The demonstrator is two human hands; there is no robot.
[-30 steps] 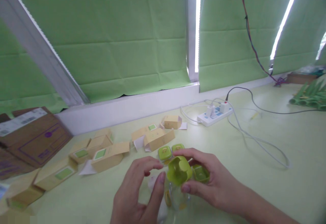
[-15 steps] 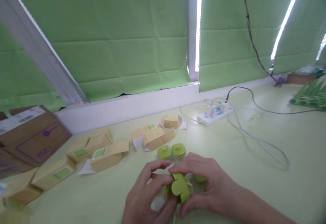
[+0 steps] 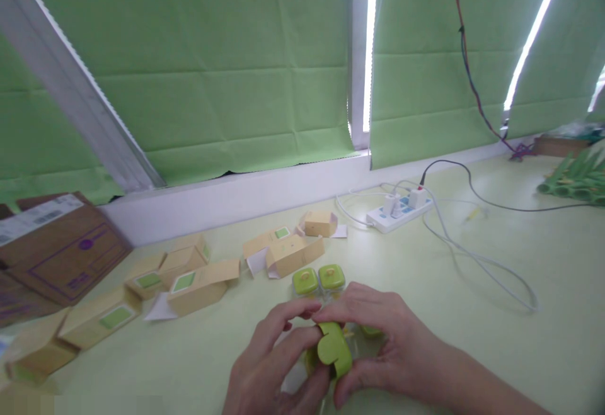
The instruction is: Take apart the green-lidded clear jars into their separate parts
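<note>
green lid (image 3: 334, 349), tilted, between both hands

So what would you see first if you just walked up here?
Two hands meet at the bottom middle: the left hand and right hand both grip a bright green lid. Small tan boxes lie scattered to the left, and a white power strip sits farther back on the right.

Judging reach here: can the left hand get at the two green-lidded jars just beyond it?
Probably yes: the green-lidded jars stand just past the left hand, nothing between, though it is holding the green lid.
</note>
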